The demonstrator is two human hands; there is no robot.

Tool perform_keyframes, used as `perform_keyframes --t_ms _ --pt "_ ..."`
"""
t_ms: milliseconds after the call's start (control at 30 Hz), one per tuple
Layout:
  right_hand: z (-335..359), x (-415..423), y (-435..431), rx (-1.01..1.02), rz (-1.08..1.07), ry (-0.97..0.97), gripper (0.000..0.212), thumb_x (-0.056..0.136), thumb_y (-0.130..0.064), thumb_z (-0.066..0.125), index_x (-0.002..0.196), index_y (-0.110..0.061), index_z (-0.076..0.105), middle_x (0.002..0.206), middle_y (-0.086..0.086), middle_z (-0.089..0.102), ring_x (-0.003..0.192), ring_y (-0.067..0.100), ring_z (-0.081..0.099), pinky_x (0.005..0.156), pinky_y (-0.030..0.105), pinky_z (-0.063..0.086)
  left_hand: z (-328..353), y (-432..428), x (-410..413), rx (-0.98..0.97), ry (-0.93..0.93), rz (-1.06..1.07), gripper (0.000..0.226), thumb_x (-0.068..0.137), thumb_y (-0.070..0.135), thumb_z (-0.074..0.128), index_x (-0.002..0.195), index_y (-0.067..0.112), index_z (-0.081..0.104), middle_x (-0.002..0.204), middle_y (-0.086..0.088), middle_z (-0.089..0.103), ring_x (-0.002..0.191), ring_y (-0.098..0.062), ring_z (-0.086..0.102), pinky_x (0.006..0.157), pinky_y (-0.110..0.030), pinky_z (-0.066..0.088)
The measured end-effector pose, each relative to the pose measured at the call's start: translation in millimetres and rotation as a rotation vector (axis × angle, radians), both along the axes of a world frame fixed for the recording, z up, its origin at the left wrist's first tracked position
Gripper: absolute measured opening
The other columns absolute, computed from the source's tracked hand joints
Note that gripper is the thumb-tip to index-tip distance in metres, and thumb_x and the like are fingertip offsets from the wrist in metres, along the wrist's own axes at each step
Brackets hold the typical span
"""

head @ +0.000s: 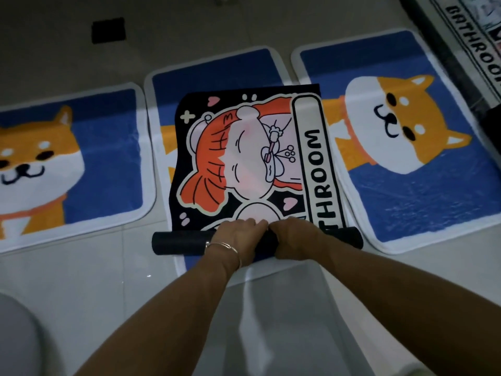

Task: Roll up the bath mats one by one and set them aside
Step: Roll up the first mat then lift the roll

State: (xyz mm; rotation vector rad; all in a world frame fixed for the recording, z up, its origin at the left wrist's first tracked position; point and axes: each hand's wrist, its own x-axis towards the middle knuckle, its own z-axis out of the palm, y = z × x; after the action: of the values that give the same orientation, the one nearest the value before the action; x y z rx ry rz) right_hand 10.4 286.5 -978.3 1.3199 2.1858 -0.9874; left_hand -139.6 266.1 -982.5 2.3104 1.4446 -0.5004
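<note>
The left hand (238,234) and right hand (296,234) grip the middle of the roll (179,244) at the near end of the black mat (244,147), which lies on a blue mat (211,74), so the roll's ends could go loose or crooked.

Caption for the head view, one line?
Left hand and right hand grip the roll of the black BATHROOM mat atop a blue dog mat.
</note>
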Motion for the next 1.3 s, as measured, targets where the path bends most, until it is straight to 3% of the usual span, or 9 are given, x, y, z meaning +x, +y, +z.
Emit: perform_keyframes --t_ms 200,300,400,533,600,767,967,1167,1300 --pt "-6 -5 -23 0.269 0.001 0.000 0.032 0.087 -0.021 0.057 0.116 -0.013 0.047 0.109 0.007 0.059 0.097 0.026 0.059 0.075 0.032 0.039 6 16 1 -0.219 0.035 -0.036 0.038 0.084 0.023 0.060 0.121 0.021 0.051 0.110 -0.010 0.063 0.099 -0.029 0.060 0.077 -0.032 0.047" --pt "-1 -5 -10 0.122 -0.085 0.035 0.024 0.087 -0.018 0.058 0.109 -0.010 0.055 0.103 0.008 0.064 0.094 0.026 0.062 0.077 0.033 0.049 7 11 -1 -0.065 -0.007 -0.003 0.041 0.084 0.019 0.058 0.123 0.019 0.044 0.113 -0.006 0.057 0.101 -0.027 0.057 0.068 -0.031 0.038" --pt "3 -5 1 0.042 -0.093 0.057 0.021 0.084 -0.016 0.060 0.104 -0.009 0.057 0.100 0.009 0.066 0.087 0.024 0.060 0.071 0.030 0.046 4 4 0 0.026 0.020 0.021 0.040 0.086 0.016 0.053 0.125 0.017 0.041 0.115 -0.006 0.055 0.102 -0.028 0.057 0.066 -0.031 0.034" --pt "-6 -7 -18 0.293 0.012 0.006 0.035 0.085 -0.024 0.059 0.116 -0.012 0.047 0.111 0.007 0.057 0.099 0.027 0.056 0.080 0.037 0.042 5 16 -1 -0.193 0.006 -0.008 0.032 0.086 0.035 0.058 0.115 0.022 0.054 0.108 -0.007 0.065 0.097 -0.027 0.062 0.076 -0.032 0.047" --pt "-9 -7 -23 0.270 -0.043 0.029 0.033 0.086 -0.024 0.059 0.115 -0.012 0.048 0.111 0.007 0.057 0.099 0.027 0.057 0.078 0.036 0.041 7 19 0 -0.256 -0.003 -0.024 0.034 0.084 0.037 0.061 0.114 0.023 0.056 0.108 -0.006 0.065 0.098 -0.026 0.062 0.078 -0.031 0.048" --pt "-4 -4 -5 0.096 -0.086 0.073 0.026 0.085 -0.020 0.059 0.108 -0.011 0.054 0.102 0.008 0.063 0.091 0.027 0.062 0.076 0.035 0.050 2 5 0 0.035 0.017 -0.017 0.041 0.085 0.021 0.055 0.124 0.018 0.042 0.115 -0.005 0.056 0.104 -0.027 0.055 0.070 -0.031 0.034" --pt "-11 -6 -23 0.307 0.009 -0.029 0.040 0.085 -0.021 0.057 0.122 -0.014 0.043 0.114 0.007 0.056 0.102 0.028 0.056 0.084 0.039 0.042 -5 10 0 -0.124 -0.019 0.028 0.031 0.084 0.036 0.060 0.112 0.023 0.052 0.105 -0.005 0.064 0.093 -0.025 0.062 0.071 -0.031 0.046" --pt "3 -6 3 0.077 -0.024 0.009 0.025 0.084 -0.017 0.059 0.108 -0.011 0.052 0.103 0.006 0.063 0.092 0.025 0.061 0.074 0.033 0.048 -3 -2 0 0.102 0.025 0.069 0.037 0.086 0.019 0.051 0.122 0.019 0.042 0.114 -0.005 0.056 0.103 -0.028 0.055 0.073 -0.032 0.033" --pt "1 2 -7 0.292 0.038 -0.001 0.035 0.083 -0.021 0.060 0.114 -0.016 0.046 0.109 0.003 0.057 0.101 0.022 0.055 0.090 0.037 0.044 -2 13 -6 -0.063 -0.003 0.091 0.032 0.083 0.024 0.057 0.114 0.022 0.050 0.105 -0.005 0.064 0.095 -0.027 0.062 0.067 -0.030 0.039"
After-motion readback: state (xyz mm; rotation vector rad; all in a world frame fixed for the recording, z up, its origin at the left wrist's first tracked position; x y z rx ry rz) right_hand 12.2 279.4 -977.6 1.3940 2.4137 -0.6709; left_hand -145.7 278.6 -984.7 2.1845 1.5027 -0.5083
